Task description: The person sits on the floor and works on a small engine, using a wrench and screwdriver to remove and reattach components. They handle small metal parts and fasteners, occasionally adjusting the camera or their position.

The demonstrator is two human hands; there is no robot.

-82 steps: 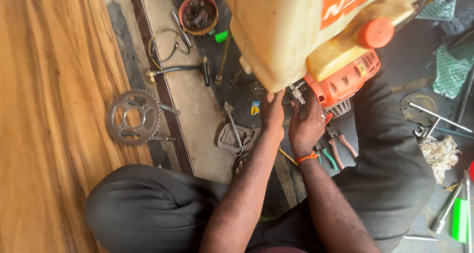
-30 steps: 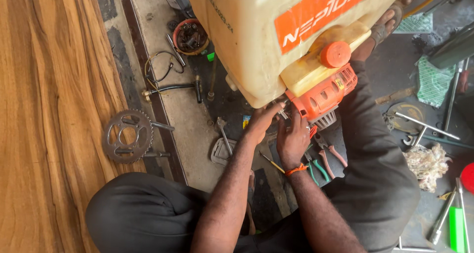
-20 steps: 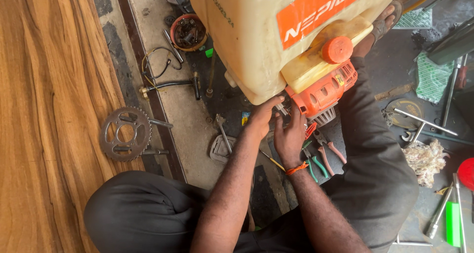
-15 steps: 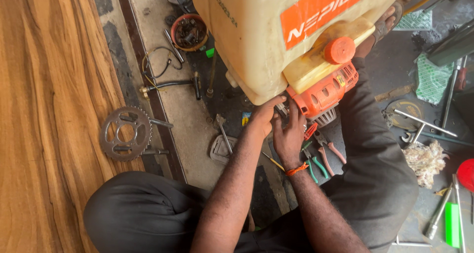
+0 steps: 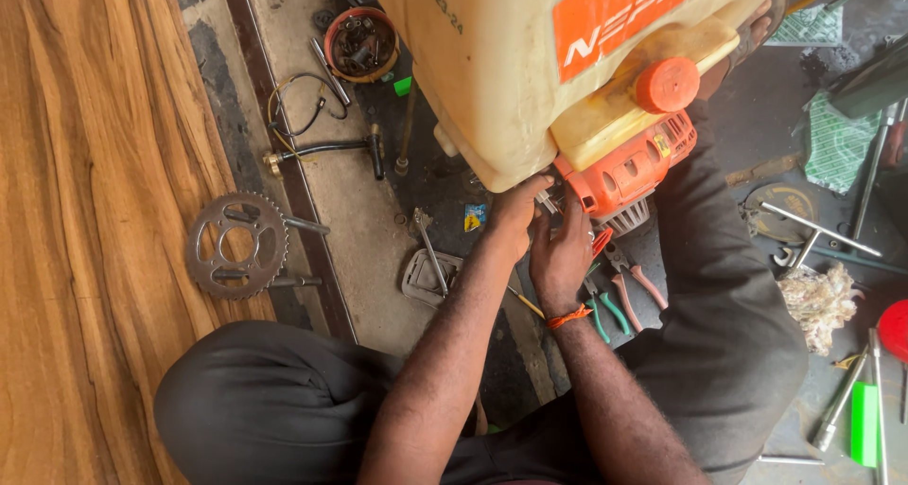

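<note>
Overhead, the big cream tank [image 5: 530, 59] of a sprayer, with its orange label and orange cap [image 5: 667, 84], is tipped toward me so its underside is within reach. Below it sits the orange engine housing [image 5: 629, 171], wedged against my dark-trousered leg [image 5: 728, 324], which seems to steady the machine. Both of my hands meet at the small metal fitting [image 5: 549, 201] where the tank joins the engine: my left hand [image 5: 515, 211] pinches at it with its fingertips, while my right hand [image 5: 563, 253], an orange thread at the wrist, is curled beside the housing, though I cannot tell whether it grips anything. On the concrete floor [image 5: 355, 211], a toothed sprocket [image 5: 236, 246] lies by the wooden board [image 5: 85, 211], a bowl of small parts [image 5: 360, 44] sits farther off, and green-handled pliers [image 5: 605, 310] lie just beside my right wrist, close to hand.
</note>
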